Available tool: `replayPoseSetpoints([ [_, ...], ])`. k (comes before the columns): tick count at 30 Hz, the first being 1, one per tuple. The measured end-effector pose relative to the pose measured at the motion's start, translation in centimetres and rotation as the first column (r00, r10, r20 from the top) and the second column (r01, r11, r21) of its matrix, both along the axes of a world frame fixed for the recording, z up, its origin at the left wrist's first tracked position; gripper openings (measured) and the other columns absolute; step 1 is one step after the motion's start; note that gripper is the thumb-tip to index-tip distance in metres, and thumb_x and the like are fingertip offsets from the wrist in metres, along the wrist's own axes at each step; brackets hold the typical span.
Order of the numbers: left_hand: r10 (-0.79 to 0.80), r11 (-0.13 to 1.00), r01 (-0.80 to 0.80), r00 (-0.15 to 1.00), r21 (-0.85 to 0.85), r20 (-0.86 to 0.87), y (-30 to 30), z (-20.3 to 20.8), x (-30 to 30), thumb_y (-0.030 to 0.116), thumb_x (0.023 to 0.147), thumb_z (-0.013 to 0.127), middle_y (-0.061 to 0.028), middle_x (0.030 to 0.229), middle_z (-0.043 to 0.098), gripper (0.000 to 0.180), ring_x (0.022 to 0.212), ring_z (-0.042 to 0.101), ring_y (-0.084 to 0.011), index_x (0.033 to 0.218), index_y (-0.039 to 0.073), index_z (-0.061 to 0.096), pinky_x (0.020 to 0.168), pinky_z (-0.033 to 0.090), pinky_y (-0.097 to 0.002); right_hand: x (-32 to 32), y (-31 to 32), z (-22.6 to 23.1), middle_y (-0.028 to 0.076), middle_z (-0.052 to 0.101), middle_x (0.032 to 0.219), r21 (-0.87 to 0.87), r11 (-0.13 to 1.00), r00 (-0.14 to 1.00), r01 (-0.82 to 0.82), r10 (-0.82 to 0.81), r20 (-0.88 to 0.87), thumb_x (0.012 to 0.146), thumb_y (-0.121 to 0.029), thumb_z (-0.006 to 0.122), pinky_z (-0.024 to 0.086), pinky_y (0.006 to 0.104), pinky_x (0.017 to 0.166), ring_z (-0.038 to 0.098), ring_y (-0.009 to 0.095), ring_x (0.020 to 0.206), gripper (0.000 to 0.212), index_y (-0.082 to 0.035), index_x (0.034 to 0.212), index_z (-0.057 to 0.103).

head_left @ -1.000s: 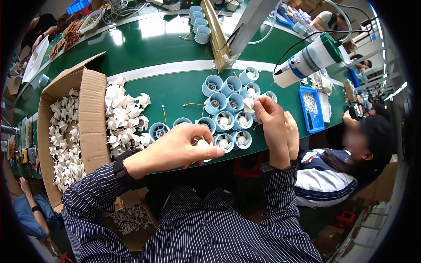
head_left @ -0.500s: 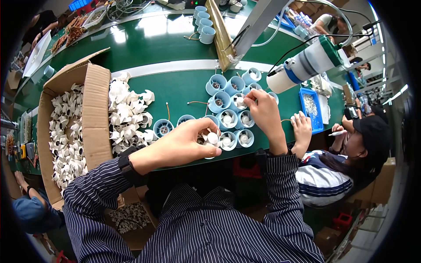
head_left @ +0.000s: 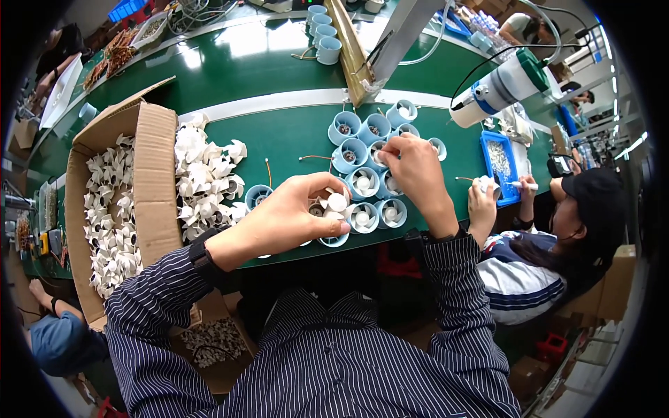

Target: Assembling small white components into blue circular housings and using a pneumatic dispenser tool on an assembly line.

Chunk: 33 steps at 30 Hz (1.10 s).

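Note:
My left hand is closed around white fan wheels, held above the front row of light-blue round housings. My right hand is pinched at the rim of a blue housing with a white fan wheel inside; its fingertips hide what they grip, if anything. Several neighbouring housings hold fan wheels, such as the front housing. Others, like the rear housing, show a bare motor inside. Part of a housing with a thin wire shows beyond my left hand.
Loose white fan wheels are heaped beside a cardboard box of more at left. A bottle hangs at right. There a co-worker's hand holds a white part beside a blue tray. A metal post rises behind.
My right hand has shifted slightly left and up over the housing. My left hand stays nearly still. The co-worker's other hand has brought a white pen-like tool closer to the held part.

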<state>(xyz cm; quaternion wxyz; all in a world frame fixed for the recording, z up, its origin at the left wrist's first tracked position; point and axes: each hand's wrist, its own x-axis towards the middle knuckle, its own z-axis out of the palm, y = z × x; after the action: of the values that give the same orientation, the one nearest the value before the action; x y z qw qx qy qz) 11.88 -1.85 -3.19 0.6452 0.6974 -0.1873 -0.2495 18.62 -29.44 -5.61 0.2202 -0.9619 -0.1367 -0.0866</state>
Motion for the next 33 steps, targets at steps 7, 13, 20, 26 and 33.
replayPoseSetpoints([
  [7, -0.002, 1.000, 0.011, 0.954, 0.026, -0.301, 0.3, 0.6, 0.6, 0.045, 0.109, 0.066, 0.0019, 0.084, 0.069, 0.042, 0.066, 0.060, -0.0046, 0.111, 0.004, 0.072, 0.055, 0.045, -0.0231, 0.1, 0.0, -0.5, 0.016, 0.072, 0.091, -0.049, 0.999, 1.000, -0.009, 0.008, -0.020, 0.094, -0.020, 0.078, 0.056, 0.0470, 0.080, 0.072, 0.036, 0.087, 0.022, 0.001, 0.089, 0.073],
  [13, 0.052, 0.999, -0.049, 0.914, 0.017, -0.402, 0.1, 1.1, 0.7, 0.048, 0.116, 0.052, -0.0019, 0.084, 0.069, 0.052, 0.059, 0.059, -0.0078, 0.115, 0.001, 0.074, 0.053, 0.047, -0.0237, 0.1, 1.1, -0.3, 0.019, 0.075, 0.089, -0.276, 0.960, 0.999, 0.041, -0.040, 0.008, 0.098, -0.026, 0.071, 0.058, 0.0522, 0.076, 0.075, 0.039, 0.083, 0.028, -0.001, 0.085, 0.074],
  [20, 0.067, 0.996, -0.090, 0.882, -0.027, -0.466, 0.2, 0.8, 0.8, 0.053, 0.116, 0.048, -0.0024, 0.081, 0.069, 0.056, 0.056, 0.058, -0.0085, 0.114, 0.003, 0.073, 0.048, 0.046, -0.0236, 0.8, 0.8, 0.1, 0.018, 0.077, 0.087, -0.300, 0.954, 0.997, -0.021, -0.001, -0.075, 0.100, -0.027, 0.068, 0.059, 0.0498, 0.075, 0.076, 0.038, 0.082, 0.029, -0.002, 0.090, 0.078],
  [26, 0.069, 0.986, -0.125, 0.907, -0.110, -0.416, 0.6, 0.1, 0.5, 0.044, 0.119, 0.045, -0.0050, 0.082, 0.070, 0.046, 0.059, 0.062, -0.0096, 0.112, 0.004, 0.067, 0.048, 0.047, -0.0246, -5.9, 2.9, 5.8, 0.010, 0.075, 0.089, 0.325, 0.925, 0.971, -0.198, 0.229, -0.062, 0.093, -0.010, 0.081, 0.054, 0.0326, 0.066, 0.070, 0.019, 0.072, 0.017, 0.000, 0.106, 0.074],
  [33, 0.060, 0.981, -0.134, 0.897, -0.139, -0.439, 0.3, 0.3, 0.4, 0.036, 0.120, 0.043, -0.0078, 0.081, 0.069, 0.038, 0.055, 0.058, -0.0111, 0.113, 0.005, 0.065, 0.046, 0.042, -0.0252, -7.9, 5.0, 3.6, 0.009, 0.077, 0.094, 0.265, 0.842, 0.862, -0.469, 0.373, 0.343, 0.084, -0.001, 0.088, 0.059, 0.0334, 0.072, 0.074, 0.023, 0.082, 0.027, -0.003, 0.109, 0.078],
])
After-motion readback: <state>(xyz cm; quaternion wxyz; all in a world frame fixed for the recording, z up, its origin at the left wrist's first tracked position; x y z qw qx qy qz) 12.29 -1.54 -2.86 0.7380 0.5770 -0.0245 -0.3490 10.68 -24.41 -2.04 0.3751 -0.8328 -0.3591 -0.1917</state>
